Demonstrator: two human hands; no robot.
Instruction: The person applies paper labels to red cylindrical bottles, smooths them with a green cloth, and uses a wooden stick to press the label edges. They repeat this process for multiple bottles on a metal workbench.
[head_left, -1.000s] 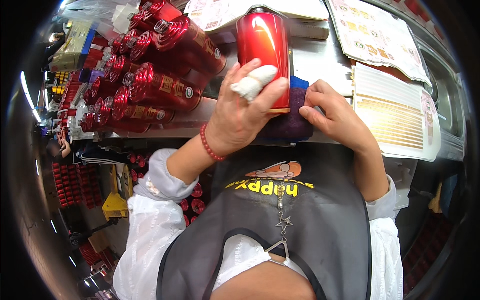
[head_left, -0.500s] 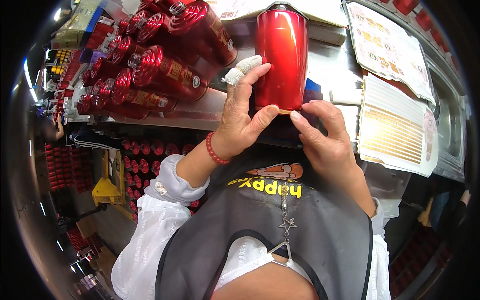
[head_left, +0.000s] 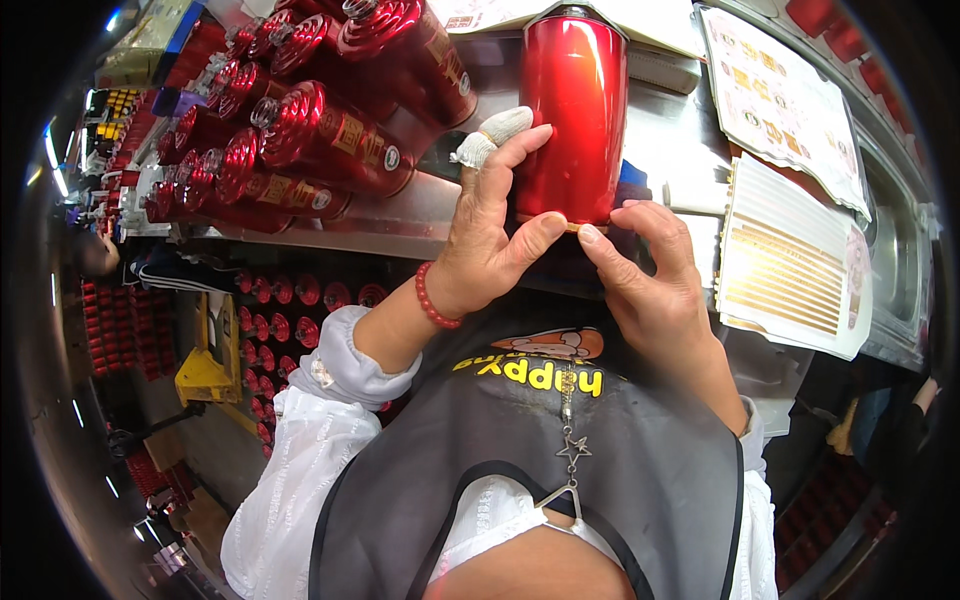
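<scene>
A glossy red bottle (head_left: 574, 115) lies in front of me, its near end toward my body. Along that end's rim runs a thin gold strip (head_left: 571, 227). My left hand (head_left: 488, 228) is closed on the bottle: the thumb presses at the strip, and the fingers rest along the left side. One of its fingers wears a white cloth cover (head_left: 506, 127). From the right, my right hand (head_left: 655, 262) has its thumb and forefinger at the strip, right beside the left thumb. The fingers' undersides and the strip's ends are hidden.
Several finished-looking red bottles (head_left: 335, 140) with gold labels crowd the left of the metal table. At right lie a sheet of gold strips (head_left: 785, 265) and a sheet of gold-and-red labels (head_left: 775, 85). A yellow pallet jack (head_left: 208, 375) and racked bottles stand below left.
The view has shifted slightly, so the bottle sits a little to the right. My thumbs have come closer together at the gold strip; both hands stay at the bottle's near rim.
</scene>
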